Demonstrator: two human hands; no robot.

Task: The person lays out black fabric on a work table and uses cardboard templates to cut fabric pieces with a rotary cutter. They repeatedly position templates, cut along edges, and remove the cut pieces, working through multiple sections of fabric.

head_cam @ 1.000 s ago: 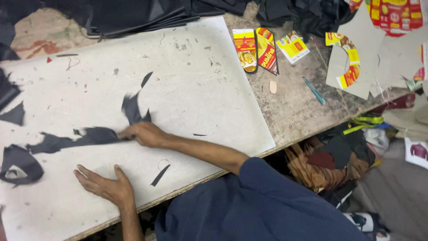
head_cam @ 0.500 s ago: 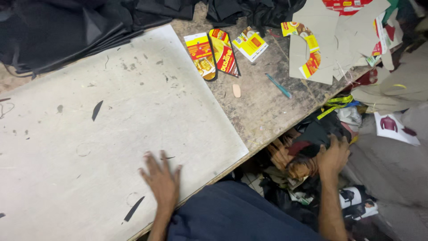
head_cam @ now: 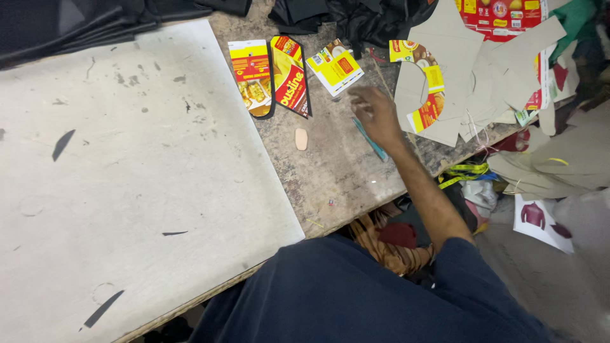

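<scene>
My right hand (head_cam: 376,115) reaches out over the worn tabletop (head_cam: 337,178), fingers loosely apart and nothing in them; it is slightly blurred. It hovers just above a thin teal pen (head_cam: 371,140) that lies on the table. Right of the hand lies a curved cardboard pattern piece (head_cam: 424,95), grey with yellow and red print. A small tan oval piece (head_cam: 301,138) rests to the hand's left. My left hand is out of view.
A large pale board (head_cam: 140,184) with a few black fabric scraps (head_cam: 62,143) covers the table's left. Yellow-red cardboard templates (head_cam: 274,75) lie behind the oval piece. Black cloth (head_cam: 76,22) is heaped along the back. More cut cardboard (head_cam: 508,70) is piled at the right edge.
My right hand rose from below the table's edge to above the pen. My left hand, flat on the board before, has left the view. The camera swung right.
</scene>
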